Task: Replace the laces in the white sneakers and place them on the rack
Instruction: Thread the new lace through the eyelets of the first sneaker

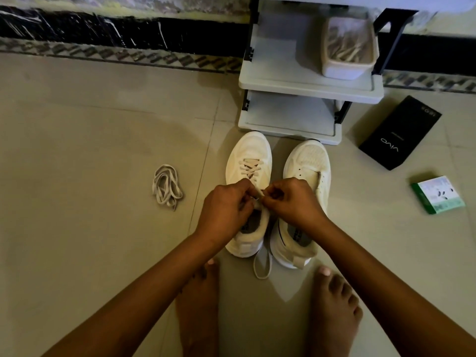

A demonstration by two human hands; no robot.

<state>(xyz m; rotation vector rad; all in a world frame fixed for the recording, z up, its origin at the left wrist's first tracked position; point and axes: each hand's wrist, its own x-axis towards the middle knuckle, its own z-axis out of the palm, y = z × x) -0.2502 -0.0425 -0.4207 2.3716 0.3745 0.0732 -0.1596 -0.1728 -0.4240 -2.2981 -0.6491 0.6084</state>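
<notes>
Two white sneakers stand side by side on the floor, toes toward the rack. The left sneaker (247, 155) has a lace (251, 167) crossed through its front eyelets. My left hand (224, 210) and my right hand (291, 199) meet above its tongue, each pinching a part of that lace. A loop of lace (262, 264) trails out behind the heels. The right sneaker (309, 161) shows no lace in its eyelets. A loose bundle of lace (167, 186) lies on the floor to the left.
A grey two-shelf rack (270, 81) stands just past the toes, with a white tub (347, 50) of laces on its upper shelf. A black box (400, 132) and a green-white box (438, 194) lie at right. My bare feet (201, 305) flank the heels.
</notes>
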